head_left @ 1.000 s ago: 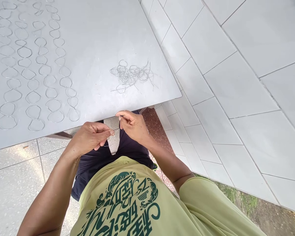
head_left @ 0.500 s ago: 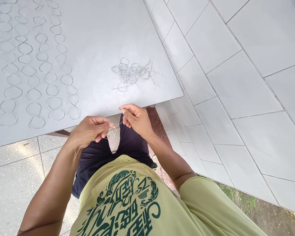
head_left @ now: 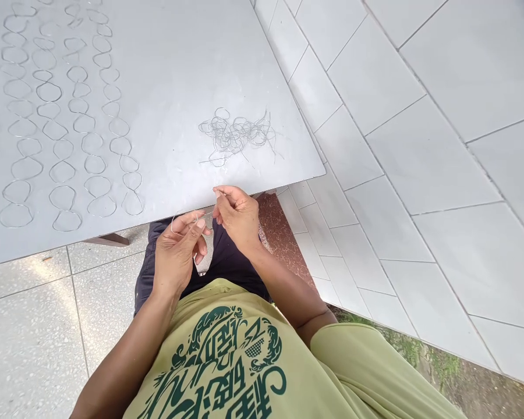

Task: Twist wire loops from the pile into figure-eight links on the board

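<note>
My left hand [head_left: 180, 250] and my right hand [head_left: 236, 215] meet just below the near edge of a grey table [head_left: 166, 64]. Both pinch a thin wire [head_left: 187, 218] that bends into a small loop above my left fingers. A tangled heap of loose wire [head_left: 236, 135] lies on the table just beyond my right hand. Rows of finished wire loops [head_left: 65, 122] lie flat across the left part of the table.
A white tiled wall [head_left: 419, 116] rises at the right of the table. Below are a speckled floor [head_left: 30, 331], my dark trousers and green printed shirt [head_left: 227, 361], and a reddish stool seat [head_left: 279, 224] under my right wrist.
My left hand has turned and moved right, closer to the table edge, and the wire now curls into a loop above its fingers. My right hand stays nearly in place.
</note>
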`<state>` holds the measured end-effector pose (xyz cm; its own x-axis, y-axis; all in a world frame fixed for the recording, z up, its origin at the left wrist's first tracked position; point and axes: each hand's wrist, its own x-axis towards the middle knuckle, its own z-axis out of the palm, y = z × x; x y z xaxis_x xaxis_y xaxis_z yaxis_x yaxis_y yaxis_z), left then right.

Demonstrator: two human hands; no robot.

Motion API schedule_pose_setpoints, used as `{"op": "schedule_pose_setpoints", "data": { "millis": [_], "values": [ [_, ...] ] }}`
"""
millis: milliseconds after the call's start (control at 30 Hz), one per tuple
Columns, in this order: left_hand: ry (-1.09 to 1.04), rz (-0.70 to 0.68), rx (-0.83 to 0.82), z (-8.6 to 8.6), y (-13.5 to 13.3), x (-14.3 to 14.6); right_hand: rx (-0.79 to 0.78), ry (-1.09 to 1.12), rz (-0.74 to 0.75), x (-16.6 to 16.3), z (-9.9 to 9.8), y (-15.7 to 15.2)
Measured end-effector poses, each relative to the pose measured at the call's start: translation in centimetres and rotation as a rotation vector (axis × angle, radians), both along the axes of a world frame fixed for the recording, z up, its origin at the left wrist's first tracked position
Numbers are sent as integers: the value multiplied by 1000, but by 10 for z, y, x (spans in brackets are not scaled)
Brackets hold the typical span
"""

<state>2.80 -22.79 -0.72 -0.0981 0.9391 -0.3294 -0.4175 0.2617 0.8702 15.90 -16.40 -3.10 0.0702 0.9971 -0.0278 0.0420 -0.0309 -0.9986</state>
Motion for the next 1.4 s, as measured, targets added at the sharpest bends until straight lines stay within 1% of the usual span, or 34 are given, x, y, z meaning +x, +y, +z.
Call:
{"op": "schedule_pose_setpoints", "data": {
  "millis": [100, 167, 300, 433, 567, 700, 767, 833, 967, 1033, 1100, 1133, 1300, 1400],
  "values": [
    [-11, 100, 36, -1, 4, 3, 43, -35, 23, -4, 1, -6],
    [-3, 115, 52, -2, 5, 1, 77, -50, 62, -4, 1, -9],
    [3, 22, 35, -3, 5, -7, 117, -76, 139, 3, 1, -12],
    [34, -63, -3, -3, 2, -13, 180, -157, 207, 11, -1, -12],
    [47, -87, -12, -4, 1, -15, 238, -240, 267, 15, -3, -10],
    [22, -102, -2, -6, 1, -18, 250, -237, 289, 15, 0, -9],
    [-2, -101, -7, -6, 1, -20, 228, -202, 297, 15, 4, -9],
    [-12, -77, 1, -6, 0, -20, 167, -122, 303, 14, 8, -10],
    [51, 19, 71, -7, 0, -18, -32, 79, 329, 8, 11, -10],
    [104, 49, 112, -8, -1, -16, -104, 108, 345, 5, 9, -9],
    [163, 45, 143, -10, -3, -14, -126, 66, 357, 2, 5, -9],
    [194, 36, 152, -10, -4, -13, -111, 22, 358, 1, 3, -9],
    [291, -28, 139, -10, -5, -14, 70, -308, 324, 1, 0, -13],
    [256, -88, 78, -9, 0, -21, 121, -443, 329, 5, 5, -15]
  ]
}}
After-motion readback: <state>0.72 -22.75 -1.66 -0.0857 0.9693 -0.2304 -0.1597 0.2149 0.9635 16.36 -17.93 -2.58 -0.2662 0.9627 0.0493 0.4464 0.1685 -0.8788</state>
